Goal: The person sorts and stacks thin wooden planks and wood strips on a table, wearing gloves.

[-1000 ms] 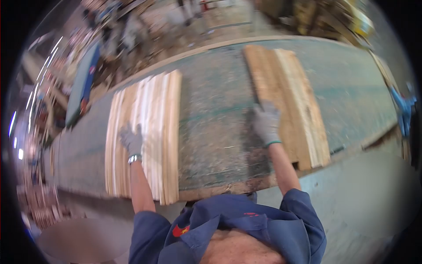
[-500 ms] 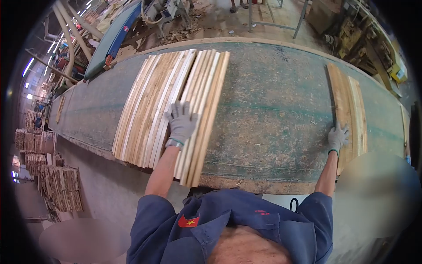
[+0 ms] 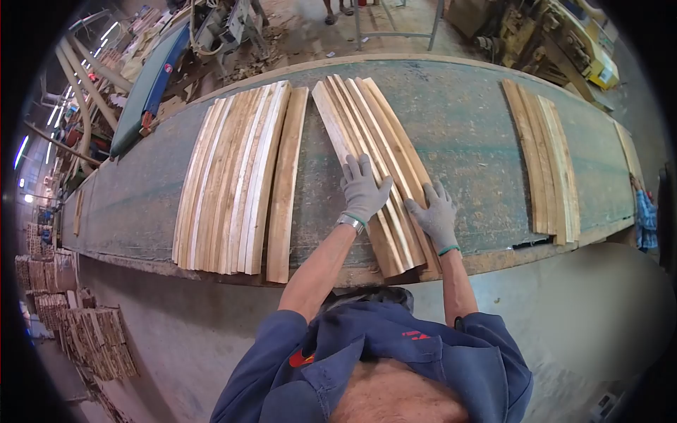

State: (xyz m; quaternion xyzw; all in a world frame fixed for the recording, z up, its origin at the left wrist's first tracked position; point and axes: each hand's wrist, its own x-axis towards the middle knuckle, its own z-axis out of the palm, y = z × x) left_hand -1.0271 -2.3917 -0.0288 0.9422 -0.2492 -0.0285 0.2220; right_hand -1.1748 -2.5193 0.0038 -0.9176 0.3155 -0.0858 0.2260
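Several wooden strips (image 3: 337,116) lie at a slant in the middle of the bench. My left hand (image 3: 364,192), in a grey glove, rests on top of them with its fingers spread. At their right edge is my right hand (image 3: 437,217), gloved as well, fingers apart and thumb toward the outermost strip. A single board (image 3: 285,194) lies to the left of these strips. Beyond it, a wide row of light and brown strips (image 3: 229,176) lies side by side.
The worn green bench (image 3: 472,169) carries another small group of boards (image 3: 539,162) at the right. Another person's checked sleeve (image 3: 646,218) shows at the far right end. Stacked wood (image 3: 95,338) stands on the floor at left, and a metal frame (image 3: 395,34) beyond the bench.
My right hand has left the boards at the right and come to the middle strips. My left hand has moved right, and those strips now lie slanted, apart from the left row.
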